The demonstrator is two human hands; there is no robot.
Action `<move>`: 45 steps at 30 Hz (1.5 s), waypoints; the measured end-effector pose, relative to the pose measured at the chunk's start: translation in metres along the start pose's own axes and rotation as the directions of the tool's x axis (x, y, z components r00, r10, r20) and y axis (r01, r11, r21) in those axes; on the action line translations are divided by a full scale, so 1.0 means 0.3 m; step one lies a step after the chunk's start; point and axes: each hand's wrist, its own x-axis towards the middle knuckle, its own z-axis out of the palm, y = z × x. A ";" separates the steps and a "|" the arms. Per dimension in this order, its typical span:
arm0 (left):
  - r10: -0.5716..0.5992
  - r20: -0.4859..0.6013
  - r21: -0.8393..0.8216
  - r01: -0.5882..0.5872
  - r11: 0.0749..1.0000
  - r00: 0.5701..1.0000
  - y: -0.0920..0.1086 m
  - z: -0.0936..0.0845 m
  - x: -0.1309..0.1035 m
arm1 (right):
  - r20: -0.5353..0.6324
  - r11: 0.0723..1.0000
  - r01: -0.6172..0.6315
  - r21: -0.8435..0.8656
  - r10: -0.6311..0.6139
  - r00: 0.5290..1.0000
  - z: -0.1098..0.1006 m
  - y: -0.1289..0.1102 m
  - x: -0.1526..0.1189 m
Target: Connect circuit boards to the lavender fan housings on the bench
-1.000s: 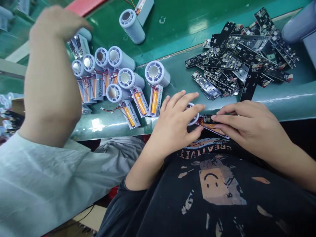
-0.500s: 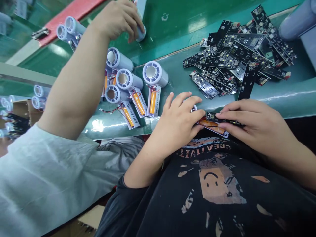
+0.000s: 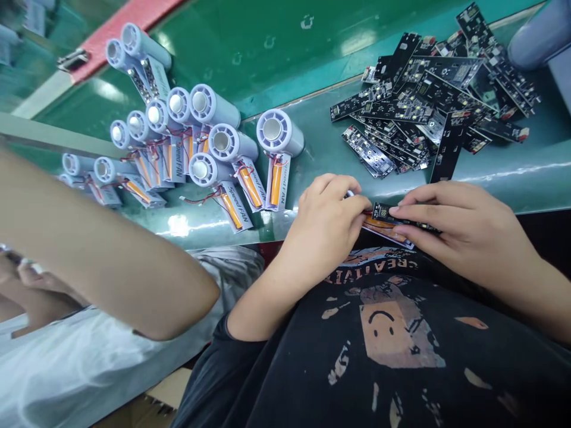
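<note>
My right hand (image 3: pixel 459 223) pinches a black circuit board (image 3: pixel 382 211) between thumb and fingers, its small digit display facing up. Under and beside the board lies the open handle of a small handheld fan (image 3: pixel 387 230), with an orange battery showing. My left hand (image 3: pixel 332 217) is closed around the fan's head end, which it mostly hides. The fingertips of my left hand meet near the board's left end, by a thin red wire. Both hands are at the bench edge, just above my black shirt.
Many black circuit boards (image 3: pixel 428 110) lie heaped at the bench's back right. Lavender fans (image 3: pixel 280 134) with orange batteries and loose wires stand in a group to the left. A co-worker's arm (image 3: pixel 111 249) crosses the left side. A lavender cylinder (image 3: pixel 542 35) is at the far right.
The co-worker's arm has drawn back from the bench to the lower left, uncovering more fans. My left hand's fingers have curled in closer. My right hand and the board stay nearly still.
</note>
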 end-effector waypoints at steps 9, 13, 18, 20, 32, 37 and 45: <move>0.077 0.010 -0.058 -0.076 0.995 0.997 -0.026 -0.026 -0.032 | 0.029 0.996 0.025 -0.086 -0.023 0.999 0.038 -0.057 -0.018; 0.101 -0.011 0.004 -0.101 0.995 0.995 -0.045 -0.008 -0.036 | 0.019 0.996 0.020 -0.090 -0.019 1.000 0.042 -0.065 -0.018; 0.106 -0.025 0.019 -0.106 0.994 0.994 -0.047 0.009 -0.025 | 0.043 0.997 0.012 -0.078 -0.008 0.999 0.048 -0.071 -0.013; 0.102 -0.027 0.016 -0.101 0.995 0.994 -0.047 0.008 -0.024 | 0.038 0.998 0.016 -0.066 -0.013 0.999 0.050 -0.071 -0.009; 0.033 0.007 -0.061 -0.033 0.998 0.999 -0.040 -0.027 -0.015 | -0.043 0.995 0.042 -0.096 -0.046 0.998 0.040 -0.028 -0.015; -0.022 0.070 0.051 0.018 0.999 0.997 -0.003 -0.038 0.019 | -0.075 0.995 0.028 -0.097 -0.035 0.997 0.045 -0.012 -0.042; -0.036 0.273 0.185 -0.016 0.983 0.961 0.022 -0.055 0.103 | -0.081 0.996 0.046 -0.071 -0.052 0.995 0.057 -0.007 -0.050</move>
